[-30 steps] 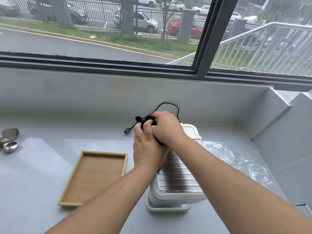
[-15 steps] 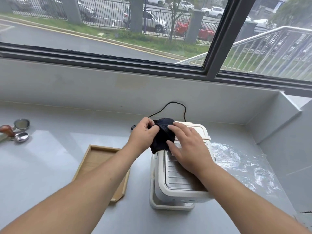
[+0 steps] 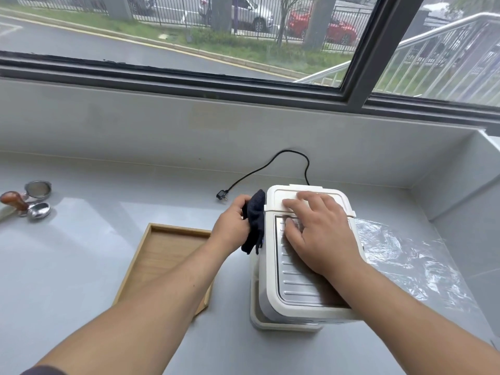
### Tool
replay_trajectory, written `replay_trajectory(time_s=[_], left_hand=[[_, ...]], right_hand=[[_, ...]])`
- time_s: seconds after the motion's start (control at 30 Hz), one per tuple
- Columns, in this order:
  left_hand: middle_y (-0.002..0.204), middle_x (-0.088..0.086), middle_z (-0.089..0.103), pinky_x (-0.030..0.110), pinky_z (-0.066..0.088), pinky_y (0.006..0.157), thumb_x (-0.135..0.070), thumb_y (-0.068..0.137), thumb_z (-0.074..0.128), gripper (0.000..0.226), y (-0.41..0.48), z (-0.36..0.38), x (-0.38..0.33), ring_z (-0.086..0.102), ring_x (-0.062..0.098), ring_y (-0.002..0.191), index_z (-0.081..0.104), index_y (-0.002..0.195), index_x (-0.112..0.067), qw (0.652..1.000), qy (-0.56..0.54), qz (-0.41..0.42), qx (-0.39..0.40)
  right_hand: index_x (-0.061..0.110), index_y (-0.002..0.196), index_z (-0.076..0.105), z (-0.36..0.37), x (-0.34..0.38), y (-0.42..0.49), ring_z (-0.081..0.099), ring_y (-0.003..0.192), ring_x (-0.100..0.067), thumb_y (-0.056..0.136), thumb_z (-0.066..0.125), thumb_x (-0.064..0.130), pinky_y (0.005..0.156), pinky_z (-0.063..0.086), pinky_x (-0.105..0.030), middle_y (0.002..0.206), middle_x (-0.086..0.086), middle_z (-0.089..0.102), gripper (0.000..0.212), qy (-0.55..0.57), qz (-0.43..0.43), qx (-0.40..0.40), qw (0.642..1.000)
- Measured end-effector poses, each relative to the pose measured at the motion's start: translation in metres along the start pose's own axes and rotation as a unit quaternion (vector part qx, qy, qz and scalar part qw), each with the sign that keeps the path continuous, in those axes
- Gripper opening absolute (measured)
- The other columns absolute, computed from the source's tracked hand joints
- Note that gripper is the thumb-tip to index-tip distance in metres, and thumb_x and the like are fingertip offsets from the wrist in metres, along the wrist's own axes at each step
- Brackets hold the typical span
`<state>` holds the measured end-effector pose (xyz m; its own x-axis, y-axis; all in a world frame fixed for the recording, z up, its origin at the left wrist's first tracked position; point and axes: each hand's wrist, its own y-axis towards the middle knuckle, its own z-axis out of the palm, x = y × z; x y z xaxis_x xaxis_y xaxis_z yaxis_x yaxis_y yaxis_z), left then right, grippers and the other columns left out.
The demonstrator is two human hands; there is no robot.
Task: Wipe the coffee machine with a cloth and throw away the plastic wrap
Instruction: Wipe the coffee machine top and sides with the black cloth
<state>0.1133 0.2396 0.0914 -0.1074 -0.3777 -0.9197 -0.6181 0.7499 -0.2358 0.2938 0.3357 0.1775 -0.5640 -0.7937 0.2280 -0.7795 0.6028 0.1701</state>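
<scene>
The left hand point(image 3: 232, 222) was closed around a dark navy cloth point(image 3: 255, 220), gripping it against the left side wall of the white coffee machine point(image 3: 303, 269), near the machine's back upper corner. The cloth bunched out of the fist and hung down along that side, its lower end loose and dangling beside the machine's wall. The right hand point(image 3: 318, 231) lay flat and open on top of the machine, holding nothing, palm down; its fingers point(image 3: 293, 205) spread across the seam between the white rear lid and the ribbed metal plate in front of it.

The coffee machine stood on a pale grey counter point(image 3: 81, 266), with its black power cord point(image 3: 273, 163) looping out behind it, rising against the wall and running back down to an unplugged plug point(image 3: 222, 196) that lay on the counter just behind and left of the machine. The crumpled clear plastic wrap point(image 3: 405, 255) lay spread on the counter directly to the right of the machine, touching or nearly touching its side. An empty wooden tray point(image 3: 162, 255) sat just left of the machine, partly under the left forearm. Far to the machine's left, near the counter's edge of view, lay a wooden-handled tamper point(image 3: 13, 200), a small metal strainer point(image 3: 38, 189) and a shiny metal scoop point(image 3: 39, 211), close together.
</scene>
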Motion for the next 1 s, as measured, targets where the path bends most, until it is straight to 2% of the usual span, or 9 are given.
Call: replay_trajectory(time_s=[0.07,0.13,0.27,0.4,0.47,0.6,0.77,0.9,1.0], left_hand=[[0.084,-0.010,0.074,0.042,0.058,0.081,-0.032,0.078,0.056,0.028,0.003,0.004,0.008,0.071,0.023,0.086,0.057,0.102,-0.046,0.999,0.041,-0.009,0.002],[0.082,-0.005,0.074,0.041,0.059,0.075,-0.029,0.082,0.055,0.024,0.007,0.010,0.015,0.070,0.026,0.082,0.053,0.101,-0.043,0.997,0.070,-0.013,-0.002],[0.075,-0.001,0.069,0.038,0.054,0.065,-0.023,0.087,0.052,0.017,0.015,0.019,0.031,0.066,0.028,0.073,0.044,0.093,-0.037,0.990,0.141,-0.015,-0.013],[0.077,0.001,0.067,0.036,0.050,0.062,-0.021,0.087,0.048,0.017,0.018,0.024,0.045,0.064,0.028,0.073,0.044,0.098,-0.034,0.982,0.186,-0.030,-0.005],[0.083,0.002,0.067,0.039,0.051,0.066,-0.019,0.089,0.049,0.016,0.019,0.028,0.050,0.064,0.031,0.079,0.046,0.100,-0.031,0.978,0.205,-0.028,-0.004],[0.113,0.009,0.056,0.041,0.048,0.088,-0.015,0.089,0.051,0.025,0.019,0.037,0.070,0.054,0.034,0.103,0.058,0.114,-0.018,0.961,0.275,-0.005,-0.033],[0.103,0.009,0.058,0.037,0.041,0.072,-0.018,0.092,0.051,0.011,0.016,0.046,0.087,0.059,0.034,0.096,0.053,0.103,-0.016,0.956,0.293,-0.020,-0.012],[0.105,0.005,0.059,0.037,0.044,0.069,-0.018,0.092,0.050,0.008,0.001,0.050,0.101,0.062,0.030,0.090,0.048,0.100,-0.019,0.950,0.305,-0.061,0.022],[0.104,0.005,0.059,0.037,0.046,0.069,-0.017,0.091,0.049,0.011,-0.013,0.054,0.111,0.063,0.030,0.088,0.050,0.101,-0.018,0.953,0.293,-0.073,0.015]], right_hand=[[0.031,0.129,0.068,0.000,-0.001,0.000,0.051,0.128,-0.031,0.092,0.051,0.040,0.109,0.040,-0.048,0.136,0.000,0.062,0.042,-0.007,0.001,0.002,1.000],[0.032,0.129,0.068,0.001,-0.001,0.001,0.051,0.128,-0.031,0.092,0.051,0.041,0.109,0.039,-0.048,0.136,0.000,0.061,0.042,-0.010,0.005,0.003,1.000],[0.033,0.130,0.067,0.001,-0.001,0.001,0.050,0.130,-0.030,0.092,0.052,0.041,0.110,0.038,-0.049,0.138,0.001,0.060,0.041,-0.011,0.010,0.010,1.000],[0.034,0.131,0.066,0.002,-0.002,0.002,0.048,0.132,-0.030,0.093,0.052,0.041,0.112,0.037,-0.050,0.140,0.001,0.059,0.042,-0.008,0.014,0.016,1.000],[0.034,0.132,0.065,0.002,-0.002,0.002,0.048,0.133,-0.030,0.092,0.050,0.042,0.113,0.036,-0.050,0.140,0.001,0.059,0.043,-0.008,0.016,0.017,1.000],[0.033,0.130,0.066,0.003,-0.002,0.002,0.049,0.131,-0.032,0.091,0.051,0.042,0.112,0.037,-0.051,0.139,0.000,0.060,0.042,-0.003,0.016,0.010,1.000],[0.034,0.128,0.066,0.005,-0.003,0.002,0.050,0.129,-0.031,0.091,0.051,0.042,0.111,0.038,-0.050,0.137,0.000,0.061,0.042,-0.004,0.014,-0.001,1.000],[0.034,0.127,0.066,0.006,-0.004,0.002,0.050,0.128,-0.030,0.090,0.051,0.043,0.111,0.039,-0.050,0.136,0.001,0.061,0.040,-0.002,0.010,-0.011,1.000],[0.034,0.126,0.066,0.007,-0.004,0.001,0.051,0.126,-0.030,0.090,0.051,0.042,0.110,0.039,-0.049,0.135,0.001,0.061,0.040,0.000,0.011,-0.015,1.000]])
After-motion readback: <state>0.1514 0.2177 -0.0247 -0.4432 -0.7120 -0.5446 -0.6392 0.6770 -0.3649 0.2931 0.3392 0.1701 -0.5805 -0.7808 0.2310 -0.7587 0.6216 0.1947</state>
